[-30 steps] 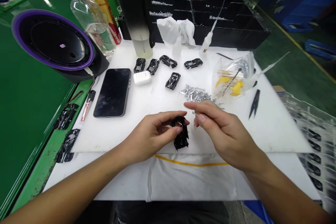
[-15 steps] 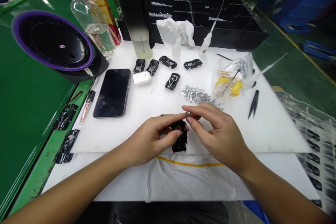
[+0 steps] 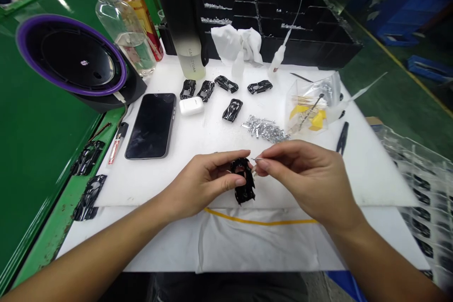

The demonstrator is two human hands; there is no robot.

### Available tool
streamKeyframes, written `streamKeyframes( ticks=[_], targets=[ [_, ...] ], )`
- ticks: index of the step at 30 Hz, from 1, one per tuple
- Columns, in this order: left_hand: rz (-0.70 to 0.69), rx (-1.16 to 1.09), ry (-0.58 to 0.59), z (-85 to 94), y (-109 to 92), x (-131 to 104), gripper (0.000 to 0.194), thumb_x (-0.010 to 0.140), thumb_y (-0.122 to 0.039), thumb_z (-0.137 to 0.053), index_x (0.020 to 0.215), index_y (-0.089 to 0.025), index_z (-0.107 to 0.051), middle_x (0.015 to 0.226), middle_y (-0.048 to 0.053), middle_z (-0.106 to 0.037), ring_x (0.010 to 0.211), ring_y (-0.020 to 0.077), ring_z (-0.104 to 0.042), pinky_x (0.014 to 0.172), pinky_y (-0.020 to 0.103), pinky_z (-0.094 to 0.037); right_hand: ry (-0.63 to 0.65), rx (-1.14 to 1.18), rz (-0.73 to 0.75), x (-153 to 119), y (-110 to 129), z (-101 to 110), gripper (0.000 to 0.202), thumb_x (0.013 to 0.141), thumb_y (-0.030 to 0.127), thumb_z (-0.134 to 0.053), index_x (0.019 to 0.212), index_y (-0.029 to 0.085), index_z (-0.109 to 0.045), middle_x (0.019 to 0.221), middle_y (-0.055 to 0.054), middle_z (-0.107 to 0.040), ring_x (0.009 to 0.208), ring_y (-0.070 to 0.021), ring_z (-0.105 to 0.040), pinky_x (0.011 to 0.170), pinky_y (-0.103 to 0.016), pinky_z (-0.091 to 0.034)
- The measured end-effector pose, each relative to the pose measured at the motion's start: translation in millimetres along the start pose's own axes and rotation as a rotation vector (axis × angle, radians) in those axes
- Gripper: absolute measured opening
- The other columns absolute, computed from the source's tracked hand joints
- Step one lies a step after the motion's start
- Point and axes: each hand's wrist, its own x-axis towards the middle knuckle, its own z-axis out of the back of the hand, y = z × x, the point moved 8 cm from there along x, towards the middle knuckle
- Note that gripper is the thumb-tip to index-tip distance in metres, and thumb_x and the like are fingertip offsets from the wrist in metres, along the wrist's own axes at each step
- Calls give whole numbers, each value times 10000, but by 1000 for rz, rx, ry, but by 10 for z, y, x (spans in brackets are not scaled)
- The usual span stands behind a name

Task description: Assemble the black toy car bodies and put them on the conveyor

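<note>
Between the thumb and fingers of my left hand (image 3: pixel 208 177) is a black toy car body (image 3: pixel 245 188), held above the front of the white board (image 3: pixel 191 139). My right hand (image 3: pixel 307 174) pinches a small silvery part (image 3: pixel 257 159) close to the car body's right edge; its exact shape is too small to make out. Beyond my hands lies a loose pile of small silver parts (image 3: pixel 265 128). Several more glossy black car bodies rest farther back, among them one car body (image 3: pixel 232 110) just left of the pile.
A phone (image 3: pixel 151 126), a white earphone case (image 3: pixel 191 105) and a tall bottle (image 3: pixel 184 33) stand left of centre. At right are a clear box (image 3: pixel 307 111) with swabs and black tweezers (image 3: pixel 342 138). A black divided bin (image 3: pixel 304 37) spans the back; a purple-rimmed fan (image 3: pixel 72 54) is far left.
My right hand has moved slightly right, away from my left fingertip, with the silvery part in its pinch. The car body shows more and has tilted a little.
</note>
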Motion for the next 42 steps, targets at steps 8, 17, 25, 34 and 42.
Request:
streamKeyframes(
  ticks=[8,17,25,34,42],
  targets=[
    [-12,72,8,-10,-20,-13,467,896,-318,-785,1342,-220,-687,1213,48,-773,1147,231,-724,1016,329,-598,97,-249,238,-50,121,-214,142,908,105,-778,946,242,-780,889,1,-656,761,-131,-613,633,-254,-541],
    [-104,217,4,-33,-112,-26,355,1016,-293,-606,1358,-239,-687,1317,34,-730,1220,208,-684,1087,284,-535,10,-282,248,-52,109,-245,137,893,78,-769,893,212,-740,829,10,-611,708,-127,-577,634,-273,-511],
    [-140,293,-65,-52,-166,-39,345,976,-149,-556,1237,-242,-762,1104,-5,-804,1001,157,-755,913,225,-593,68,-205,180,-55,39,-291,179,865,63,-773,873,216,-681,833,41,-593,733,-104,-577,668,-247,-508],
    [-106,282,-192,-28,-109,-73,436,919,-147,-548,1338,-199,-654,731,-35,-693,641,105,-630,586,197,-490,141,-262,114,-29,-3,-302,118,894,122,-717,967,214,-703,852,36,-634,766,-105,-608,702,-226,-520],
    [-113,274,-153,-67,-58,-97,443,922,-162,-543,1359,-227,-587,799,-24,-706,769,146,-676,694,249,-524,245,-254,7,-26,-48,-289,86,888,157,-711,925,226,-745,884,26,-670,753,-109,-625,680,-218,-535]
  ],
)
